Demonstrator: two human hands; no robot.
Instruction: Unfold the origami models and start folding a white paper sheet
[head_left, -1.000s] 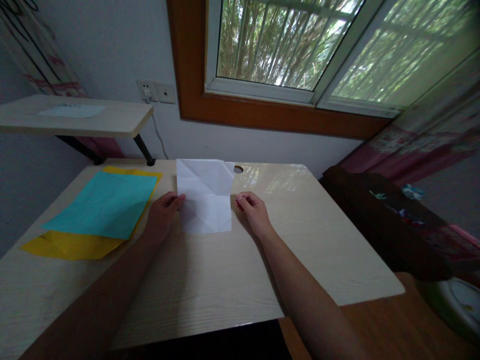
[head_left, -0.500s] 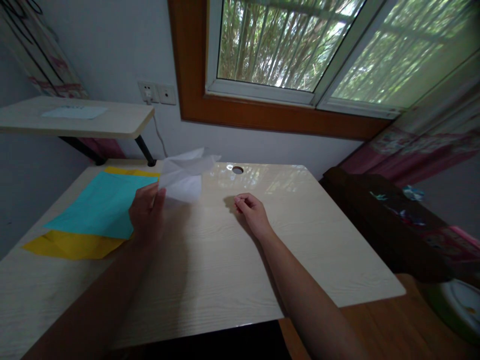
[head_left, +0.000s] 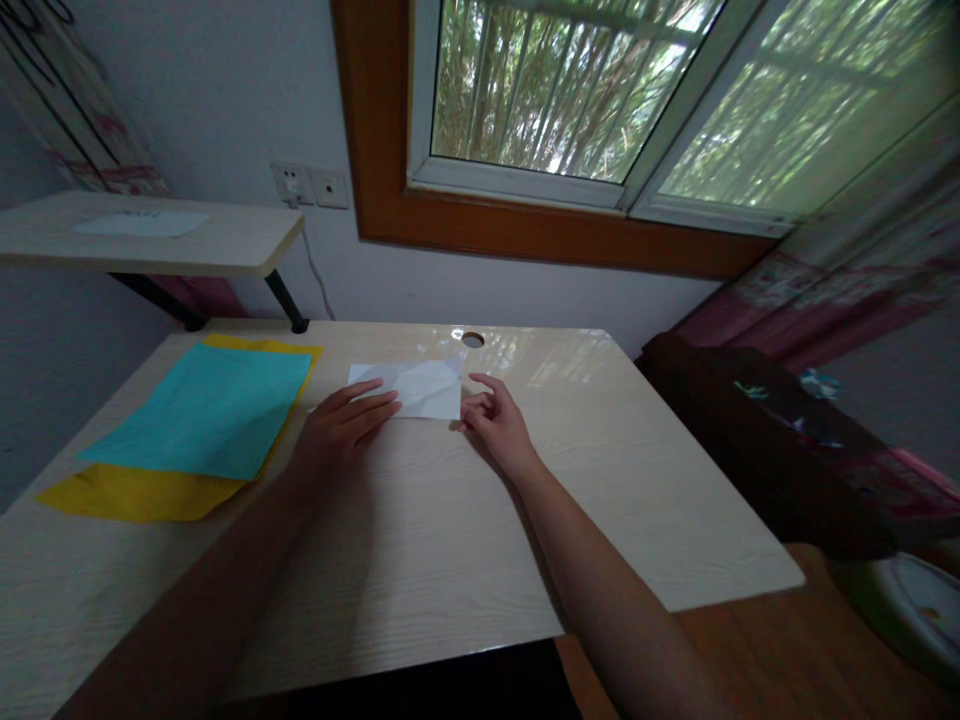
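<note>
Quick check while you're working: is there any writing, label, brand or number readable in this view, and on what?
No readable text anywhere.
White paper under the left hand and beside the right hand: blank, creases only.
Teal sheet and yellow sheet: no print.
Paper on the side shelf: a faint dark mark, too blurred to read.
Wall sockets: no legible marking.
</note>
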